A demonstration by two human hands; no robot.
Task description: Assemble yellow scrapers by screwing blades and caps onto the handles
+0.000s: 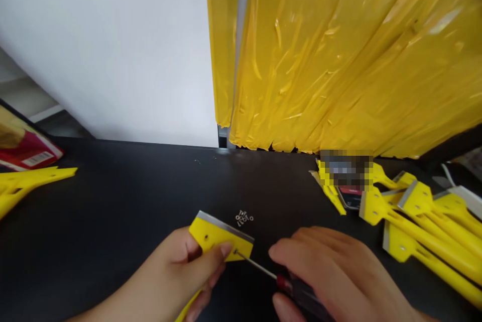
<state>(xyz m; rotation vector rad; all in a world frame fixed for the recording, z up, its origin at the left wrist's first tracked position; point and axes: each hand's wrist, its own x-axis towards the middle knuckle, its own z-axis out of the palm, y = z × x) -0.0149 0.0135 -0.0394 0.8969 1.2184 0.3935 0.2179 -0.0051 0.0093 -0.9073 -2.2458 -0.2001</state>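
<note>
My left hand (196, 266) is closed around the head of a yellow scraper (216, 231), its thumb pressed on the flat face. A metal blade edge runs along the scraper's far side, and part of its handle shows below my fingers. One hole in the head looks open; at the other, a screw meets the tip of a screwdriver (263, 267). My right hand (324, 272) grips the screwdriver's dark handle, which is partly hidden by the fingers. Just beyond the scraper, a small pile of screws and nuts (244, 218) lies on the black table (150, 186).
Several yellow scrapers (417, 211) lie heaped at the right. Behind them is a dark, partly blurred-out item (346, 176). At the left are yellow scraper parts (30, 184) and a red package (28, 143). A white panel (131, 50) and yellow plastic sheeting (331, 61) stand along the back edge.
</note>
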